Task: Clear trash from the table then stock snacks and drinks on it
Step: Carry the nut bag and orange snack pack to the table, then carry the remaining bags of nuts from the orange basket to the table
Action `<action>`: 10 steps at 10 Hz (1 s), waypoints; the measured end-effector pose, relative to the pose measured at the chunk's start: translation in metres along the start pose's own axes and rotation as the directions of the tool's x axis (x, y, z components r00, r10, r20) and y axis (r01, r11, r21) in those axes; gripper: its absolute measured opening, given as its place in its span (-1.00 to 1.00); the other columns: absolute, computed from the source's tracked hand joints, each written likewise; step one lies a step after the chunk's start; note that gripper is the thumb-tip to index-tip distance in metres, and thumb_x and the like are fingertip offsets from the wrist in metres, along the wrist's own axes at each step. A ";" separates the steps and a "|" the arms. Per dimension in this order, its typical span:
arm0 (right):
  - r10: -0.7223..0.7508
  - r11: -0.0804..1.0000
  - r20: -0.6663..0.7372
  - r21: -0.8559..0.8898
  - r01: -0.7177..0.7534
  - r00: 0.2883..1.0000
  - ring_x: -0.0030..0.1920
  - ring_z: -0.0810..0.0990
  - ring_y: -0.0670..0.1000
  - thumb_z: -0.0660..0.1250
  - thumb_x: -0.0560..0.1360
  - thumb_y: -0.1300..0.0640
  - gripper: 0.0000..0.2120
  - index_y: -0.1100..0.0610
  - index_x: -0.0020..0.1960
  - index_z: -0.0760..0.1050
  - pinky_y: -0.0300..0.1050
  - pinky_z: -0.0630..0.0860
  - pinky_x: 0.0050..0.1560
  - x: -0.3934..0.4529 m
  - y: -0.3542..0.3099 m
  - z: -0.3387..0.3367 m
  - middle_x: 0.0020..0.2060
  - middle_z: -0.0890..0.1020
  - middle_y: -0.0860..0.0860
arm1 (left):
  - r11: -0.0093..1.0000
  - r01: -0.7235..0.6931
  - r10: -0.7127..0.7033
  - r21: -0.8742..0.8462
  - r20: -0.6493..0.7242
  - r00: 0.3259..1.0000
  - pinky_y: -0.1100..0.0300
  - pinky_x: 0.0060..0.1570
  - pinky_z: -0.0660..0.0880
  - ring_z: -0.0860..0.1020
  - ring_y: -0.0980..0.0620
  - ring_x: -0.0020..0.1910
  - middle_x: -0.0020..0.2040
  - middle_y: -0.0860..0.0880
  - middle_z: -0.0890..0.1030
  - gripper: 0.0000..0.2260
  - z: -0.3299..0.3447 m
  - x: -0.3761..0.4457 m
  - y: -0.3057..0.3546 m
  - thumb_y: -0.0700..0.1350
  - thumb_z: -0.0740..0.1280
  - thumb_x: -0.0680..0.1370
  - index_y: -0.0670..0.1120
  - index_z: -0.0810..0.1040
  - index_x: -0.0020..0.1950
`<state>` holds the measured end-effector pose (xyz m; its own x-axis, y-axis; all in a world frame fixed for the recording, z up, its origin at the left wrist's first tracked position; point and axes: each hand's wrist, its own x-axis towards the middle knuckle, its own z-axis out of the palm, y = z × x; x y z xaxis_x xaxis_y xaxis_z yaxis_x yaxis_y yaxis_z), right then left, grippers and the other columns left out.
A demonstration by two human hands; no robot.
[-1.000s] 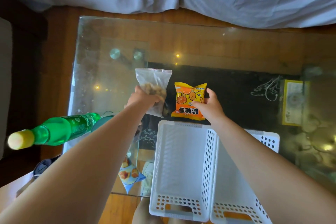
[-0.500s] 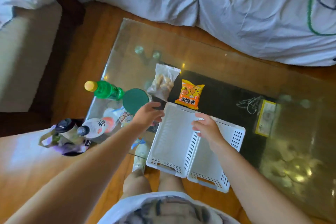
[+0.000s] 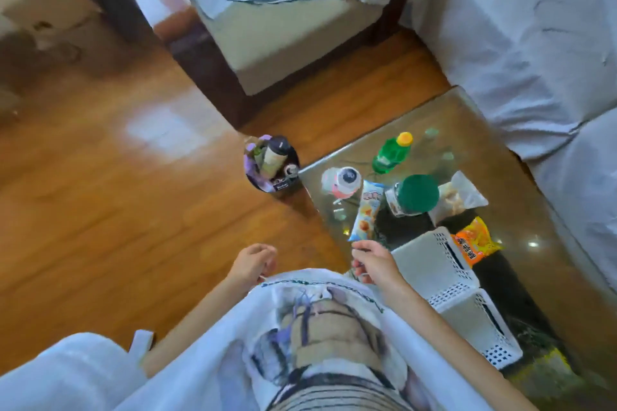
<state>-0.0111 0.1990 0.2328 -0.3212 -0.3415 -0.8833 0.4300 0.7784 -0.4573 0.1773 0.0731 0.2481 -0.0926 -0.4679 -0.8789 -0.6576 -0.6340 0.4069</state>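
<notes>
1. The left hand [image 3: 253, 263] and the right hand [image 3: 374, 264] are low in the view, close to the person's white printed shirt [image 3: 320, 320]. The fingers of both hands are curled in. Each may be pinching the shirt's hem or a thin string, but the picture is too blurry to tell. No snack or drink is in either hand.

2. I think the hands are pulled in close because the person is turning between picks.

3. The blue snack packet [image 3: 365, 210] lies at 12 o'clock from the right hand, just beside the fingertips. Its long side runs from 6 o'clock up to 12 o'clock, leaning a little to the right.

4. The glass table [image 3: 521, 190] holds the stock. The pink-label bottle [image 3: 342, 181] and the green-lid jar [image 3: 415, 194] seem to stand up, so we see their tops. The green soda bottle [image 3: 392, 152] has its yellow cap toward 1 o'clock.

5. The clear bag of snacks [image 3: 462, 196] sits at 3 o'clock from the jar. The orange chip bag [image 3: 475, 240] lies flat just past the white baskets [image 3: 444, 274].

6. The two baskets sit side by side, with their long sides running from 11 o'clock down to 5 o'clock. They look empty, maybe because the snacks came out of them.

7. The black trash bin [image 3: 272, 167] stands on the wood floor [image 3: 100, 210] at 9 o'clock from the table corner. Bottles and wrappers fill it, so the trash looks cleared.
</notes>
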 end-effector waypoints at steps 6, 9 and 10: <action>-0.009 0.928 -0.049 -0.372 -0.010 0.999 -0.34 0.50 0.02 0.17 0.56 0.27 -0.86 0.20 0.10 0.42 -0.25 0.45 -0.42 -0.001 -0.055 0.228 -0.26 0.55 0.13 | 0.727 0.203 -0.397 -0.656 -0.160 0.904 0.14 -0.13 0.45 0.47 0.02 -0.26 -0.05 -0.15 0.56 -0.83 -0.286 0.025 -0.134 -0.13 0.24 0.58 -0.21 0.47 0.08; -0.007 0.802 0.031 -0.597 0.024 1.000 -0.37 0.51 0.01 0.22 0.51 0.35 -0.80 0.28 0.13 0.46 -0.15 0.44 -0.29 0.050 -0.127 0.350 -0.33 0.61 0.12 | 0.539 0.110 -0.380 -0.835 -0.124 0.917 0.25 -0.35 0.42 0.43 0.07 -0.38 -0.28 -0.05 0.52 -0.90 -0.373 0.062 -0.106 -0.12 0.25 0.58 -0.10 0.49 0.06; -0.037 0.717 0.129 -0.687 0.116 0.991 -0.32 0.48 -0.04 0.19 0.52 0.37 -0.80 0.36 0.12 0.47 -0.10 0.45 -0.06 0.076 -0.167 0.414 -0.28 0.53 0.10 | 0.467 0.081 -0.430 -0.880 -0.146 0.891 0.27 -0.38 0.40 0.42 0.07 -0.39 -0.28 -0.04 0.51 -0.86 -0.406 0.071 -0.114 -0.13 0.23 0.59 -0.11 0.49 0.12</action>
<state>0.2420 -0.1753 0.1997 -0.2256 -0.4353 -0.8716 -0.3087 0.8805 -0.3598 0.5495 -0.1379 0.2405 0.3096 -0.2346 -0.9215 0.3435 -0.8761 0.3384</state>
